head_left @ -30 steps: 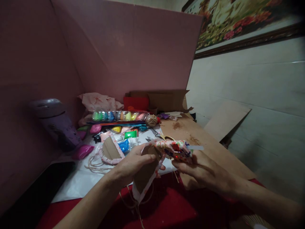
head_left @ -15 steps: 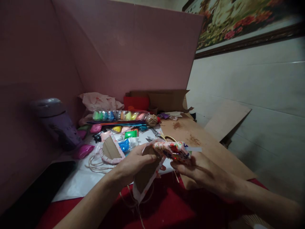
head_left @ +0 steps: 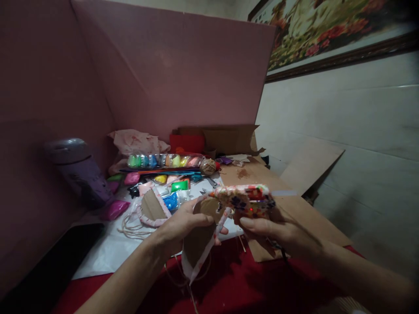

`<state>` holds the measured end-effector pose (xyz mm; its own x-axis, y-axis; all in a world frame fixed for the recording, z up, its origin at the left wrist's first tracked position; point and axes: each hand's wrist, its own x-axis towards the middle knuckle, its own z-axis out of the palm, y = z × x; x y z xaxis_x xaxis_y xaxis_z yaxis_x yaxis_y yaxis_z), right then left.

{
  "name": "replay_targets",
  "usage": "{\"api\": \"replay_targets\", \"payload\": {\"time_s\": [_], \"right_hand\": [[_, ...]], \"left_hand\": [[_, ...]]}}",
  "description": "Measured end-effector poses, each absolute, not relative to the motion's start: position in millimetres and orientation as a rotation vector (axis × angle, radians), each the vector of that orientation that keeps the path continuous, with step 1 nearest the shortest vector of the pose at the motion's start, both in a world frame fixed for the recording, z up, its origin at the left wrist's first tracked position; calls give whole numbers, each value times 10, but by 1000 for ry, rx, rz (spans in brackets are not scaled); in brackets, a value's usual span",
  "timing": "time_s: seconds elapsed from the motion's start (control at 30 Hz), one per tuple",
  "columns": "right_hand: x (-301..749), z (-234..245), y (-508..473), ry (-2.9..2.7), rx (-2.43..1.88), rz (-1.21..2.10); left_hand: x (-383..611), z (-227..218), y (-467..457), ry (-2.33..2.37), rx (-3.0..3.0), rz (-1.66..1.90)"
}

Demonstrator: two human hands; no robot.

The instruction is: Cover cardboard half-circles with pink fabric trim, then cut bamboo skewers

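My left hand (head_left: 183, 224) grips a cardboard piece (head_left: 199, 240) edged with pale printed fabric, its thumb across the brown face. Twine dangles below that piece. In my right hand (head_left: 275, 235) is a flower-patterned hot glue gun (head_left: 245, 200) with a small red light lit. A translucent glue stick (head_left: 284, 192) pokes out of its rear. The gun's nozzle end is at the upper edge of the cardboard; whether it touches I cannot tell. Left of my hands lies a second fabric-edged cardboard piece (head_left: 152, 207), beside loops of twine (head_left: 131, 229).
Scissors (head_left: 212, 182) and several bags of coloured clay (head_left: 180, 185) lie beyond my hands, with a ball of twine (head_left: 207, 166) behind. A purple tumbler (head_left: 81, 174) stands at left near a black flat object (head_left: 55, 261). Brown cardboard (head_left: 314, 218) covers the right side.
The glue gun has turned so more of its patterned side shows, and its glue stick reaches farther right. My left hand and the cardboard have barely shifted.
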<state>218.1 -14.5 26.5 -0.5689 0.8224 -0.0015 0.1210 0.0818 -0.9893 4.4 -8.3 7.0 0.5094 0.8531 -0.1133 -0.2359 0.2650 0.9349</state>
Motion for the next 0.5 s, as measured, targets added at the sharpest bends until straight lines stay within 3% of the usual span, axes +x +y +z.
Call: {"api": "replay_targets", "payload": {"time_s": [0.23,0.37,0.5], "right_hand": [[2333,262,-36,-1447,-709,1593],[2440,269,157,-1419,-959,1207],[2654,139,432,-1738,-1302,759]], "left_hand": [[24,69,-76,743,942,859],[-11,97,-67,751,948,873],[-47,106,-48,774,949,917]]}}
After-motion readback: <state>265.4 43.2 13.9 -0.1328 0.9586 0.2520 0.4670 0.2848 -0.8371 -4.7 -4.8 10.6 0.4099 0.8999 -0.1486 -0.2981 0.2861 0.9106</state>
